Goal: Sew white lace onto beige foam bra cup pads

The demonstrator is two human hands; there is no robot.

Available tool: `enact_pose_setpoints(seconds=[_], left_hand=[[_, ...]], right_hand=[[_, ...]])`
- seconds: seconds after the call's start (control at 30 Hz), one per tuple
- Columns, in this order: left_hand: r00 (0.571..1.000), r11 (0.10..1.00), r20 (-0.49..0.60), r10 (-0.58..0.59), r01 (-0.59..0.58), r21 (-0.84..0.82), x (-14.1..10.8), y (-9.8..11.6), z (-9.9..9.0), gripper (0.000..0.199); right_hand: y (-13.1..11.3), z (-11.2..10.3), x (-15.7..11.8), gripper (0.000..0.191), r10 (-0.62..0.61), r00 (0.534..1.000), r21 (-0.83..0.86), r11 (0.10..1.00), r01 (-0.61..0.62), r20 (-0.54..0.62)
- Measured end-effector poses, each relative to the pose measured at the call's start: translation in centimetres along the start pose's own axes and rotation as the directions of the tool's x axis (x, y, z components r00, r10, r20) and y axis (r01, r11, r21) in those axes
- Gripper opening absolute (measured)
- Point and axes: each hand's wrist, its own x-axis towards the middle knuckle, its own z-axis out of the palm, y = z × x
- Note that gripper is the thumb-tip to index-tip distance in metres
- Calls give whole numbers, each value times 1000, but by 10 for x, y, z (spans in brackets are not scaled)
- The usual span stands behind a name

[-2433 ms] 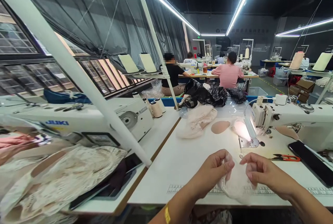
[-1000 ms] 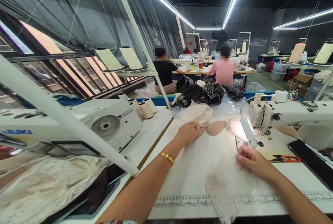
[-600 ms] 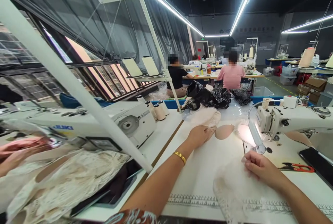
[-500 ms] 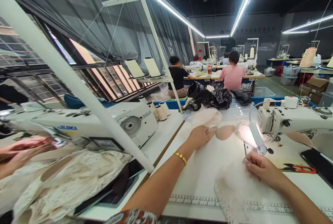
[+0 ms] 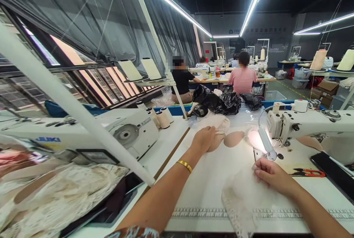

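Observation:
My left hand point(image 5: 204, 139), with a gold bracelet at its wrist, reaches to the far part of the sewing table. Its fingers are closed on the edge of a cream lace-edged fabric piece point(image 5: 219, 123). Just beneath that hand lies a beige cup-shaped piece, partly covered, with a second beige oval piece point(image 5: 233, 139) to its right. Nearer to me, my right hand point(image 5: 269, 174) pinches a sheer white fabric piece point(image 5: 239, 197) between thumb and fingers. This fabric drapes towards the table's front edge. The lit lamp of the white sewing machine point(image 5: 293, 127) shines just beyond my right hand.
Red-handled thread snips point(image 5: 309, 172) and a black phone point(image 5: 332, 175) lie at the right. Black plastic bags point(image 5: 218, 101) sit at the back. A slanted white pole point(image 5: 83, 109) crosses the left side, before a neighbour's machine point(image 5: 121, 131) and lace fabric point(image 5: 72, 190).
My left hand has lifted slightly and closed on the cream fabric, uncovering a beige piece below. My right hand keeps the sheer fabric. The whole view has shifted a little.

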Motion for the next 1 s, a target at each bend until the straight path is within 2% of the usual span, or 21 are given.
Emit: enact_pose_setpoints(seconds=[0.13, 0.17, 0.23, 0.27, 0.3, 0.37, 0.4, 0.47, 0.53, 0.6, 0.63, 0.67, 0.77, 0.8, 0.83, 0.87, 0.9, 0.97, 1.0], left_hand=[[984, 990, -179, -2, -22, -136, -22, 14, -20, 34], [981, 982, -192, 7, -43, -183, -30, 21, -25, 36], [993, 933, -98, 64, -95, -347, -50, 39, -35, 32], [991, 873, 12, 133, -111, -475, -60, 48, -39, 29], [969, 805, 119, 216, -108, -583, -69, 58, -41, 25], [909, 715, 236, 345, -92, -693, -84, 75, -41, 17], [896, 719, 251, 366, -101, -688, -89, 81, -39, 14], [903, 765, 243, 355, -131, -631, -93, 91, -32, 11], [912, 802, 236, 336, -145, -579, -91, 96, -24, 10], [905, 800, 229, 357, -170, -576, -85, 97, -20, 19], [887, 773, 237, 397, -184, -607, -80, 97, -19, 27], [850, 726, 258, 460, -192, -660, -76, 96, -19, 35], [661, 546, 354, 661, -100, -832, -60, 91, -22, 42], [613, 518, 378, 694, -60, -854, -56, 90, -23, 40], [593, 514, 394, 702, -39, -857, -53, 89, -26, 37], [596, 522, 400, 696, -37, -852, -51, 88, -28, 35], [616, 531, 396, 680, -43, -846, -50, 88, -32, 34], [691, 537, 330, 644, -101, -837, -51, 89, -39, 29], [740, 542, 255, 623, -172, -822, -53, 90, -43, 27]], right_hand=[[-3, 0, 1, 36, 1, 1000, 30, 1000, -1, -2], [-3, 0, 1, 41, 1, 1000, 33, 999, -1, 1], [-4, -1, 1, 49, -5, 1000, 37, 999, 5, 6], [-4, -1, 1, 52, -11, 1000, 39, 999, 11, 3], [-5, -1, 1, 55, -15, 1000, 42, 999, 16, -4], [-6, 0, 1, 60, -12, 1000, 53, 999, 13, -23], [-7, 1, 1, 62, -3, 999, 59, 998, 5, -33], [-7, 4, 1, 61, 4, 998, 57, 998, -1, -56], [-7, 9, 0, 57, -34, 994, 33, 999, 37, -103], [-8, 13, -1, 50, -97, 984, 5, 995, 99, -148], [-9, 14, -3, 46, -127, 979, -7, 992, 127, -158], [-12, 14, -6, 42, -150, 977, -17, 989, 149, -154], [-24, 12, -18, 30, -199, 974, -83, 978, 190, -111], [-29, 10, -22, 26, -219, 969, -130, 970, 204, -117], [-35, 8, -27, 24, -244, 960, -185, 958, 218, -137], [-41, 7, -31, 21, -279, 946, -245, 941, 234, -166], [-47, 6, -34, 19, -325, 924, -312, 916, 254, -202], [-57, 7, -39, 14, -464, 844, -456, 833, 313, -270], [-61, 8, -40, 11, -551, 783, -530, 773, 349, -289]])
